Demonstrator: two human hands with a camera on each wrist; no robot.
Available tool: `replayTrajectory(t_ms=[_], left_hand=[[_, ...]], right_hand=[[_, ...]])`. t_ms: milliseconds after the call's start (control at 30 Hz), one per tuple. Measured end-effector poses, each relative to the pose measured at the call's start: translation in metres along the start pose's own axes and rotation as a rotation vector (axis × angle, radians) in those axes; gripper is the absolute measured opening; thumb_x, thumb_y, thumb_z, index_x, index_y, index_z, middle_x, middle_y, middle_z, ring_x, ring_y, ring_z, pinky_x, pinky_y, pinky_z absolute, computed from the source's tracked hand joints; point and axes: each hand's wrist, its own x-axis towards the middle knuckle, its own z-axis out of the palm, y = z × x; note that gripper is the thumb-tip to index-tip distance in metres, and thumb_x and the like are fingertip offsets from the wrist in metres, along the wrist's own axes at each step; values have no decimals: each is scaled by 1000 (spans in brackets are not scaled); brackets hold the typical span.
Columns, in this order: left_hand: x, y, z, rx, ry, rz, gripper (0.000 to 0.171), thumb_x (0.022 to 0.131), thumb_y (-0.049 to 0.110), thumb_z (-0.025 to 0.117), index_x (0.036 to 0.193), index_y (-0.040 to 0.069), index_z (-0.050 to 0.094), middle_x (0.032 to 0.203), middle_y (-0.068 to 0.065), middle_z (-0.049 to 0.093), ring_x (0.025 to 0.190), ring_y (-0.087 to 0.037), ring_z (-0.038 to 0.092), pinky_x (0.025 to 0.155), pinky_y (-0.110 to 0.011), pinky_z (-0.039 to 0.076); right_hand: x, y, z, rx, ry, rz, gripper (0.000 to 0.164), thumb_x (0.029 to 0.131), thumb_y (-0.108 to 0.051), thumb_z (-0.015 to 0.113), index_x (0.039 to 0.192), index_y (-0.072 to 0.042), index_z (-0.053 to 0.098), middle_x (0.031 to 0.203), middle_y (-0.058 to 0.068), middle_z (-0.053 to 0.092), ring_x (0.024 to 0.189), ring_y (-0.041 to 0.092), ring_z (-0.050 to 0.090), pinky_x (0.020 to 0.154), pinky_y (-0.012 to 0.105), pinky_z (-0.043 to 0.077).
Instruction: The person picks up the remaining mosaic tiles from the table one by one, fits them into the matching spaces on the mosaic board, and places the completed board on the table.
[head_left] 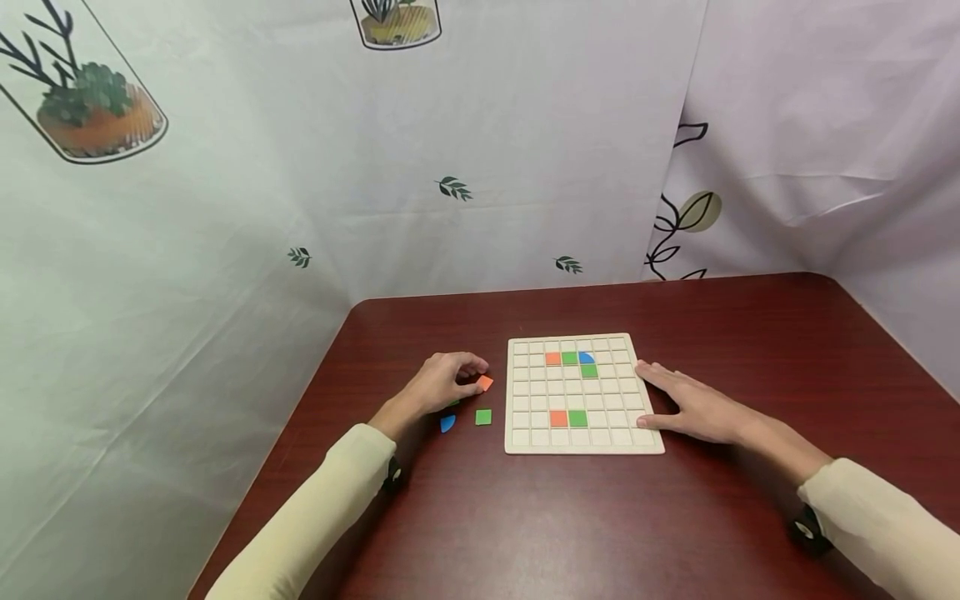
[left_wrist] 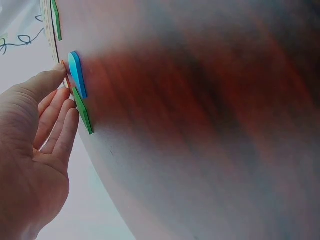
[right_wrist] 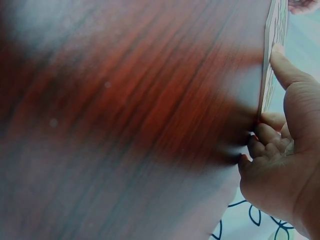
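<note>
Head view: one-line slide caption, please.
Left hand pinches an orange square tile beside the gridded board while the right hand touches the board's opposite edge.

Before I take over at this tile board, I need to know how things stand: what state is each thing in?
Board: flat on the table, partly filled, six tiles in it
Left grip: pinching the orange tile
Orange tile: held, askew to the board
Right grip: touching the board's right edge
Blue tile beside board: loose, on table
Nearer green tile: loose, on table
Other green tile: loose, mostly hidden in head view
</note>
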Motion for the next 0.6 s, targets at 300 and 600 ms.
replayTrajectory(t_ms=[300, 600], left_hand=[[1, 1, 1, -12, 0, 6, 33, 93, 15, 85, 124, 12, 75, 116, 1, 74, 106, -15, 70, 96, -34, 58], [0, 2, 1, -17, 2, 4, 31, 93, 14, 85, 122, 12, 76, 114, 2, 74, 104, -14, 70, 95, -33, 58]], right_hand=[[-1, 0, 0, 1, 1, 4, 105, 91, -58, 79, 164, 1, 33, 168, 27, 30, 156, 50, 24, 121, 68, 24], [0, 1, 0, 2, 0, -4, 105, 91, -58, 79, 164, 1, 32, 169, 27, 30, 156, 49, 24, 121, 68, 23]])
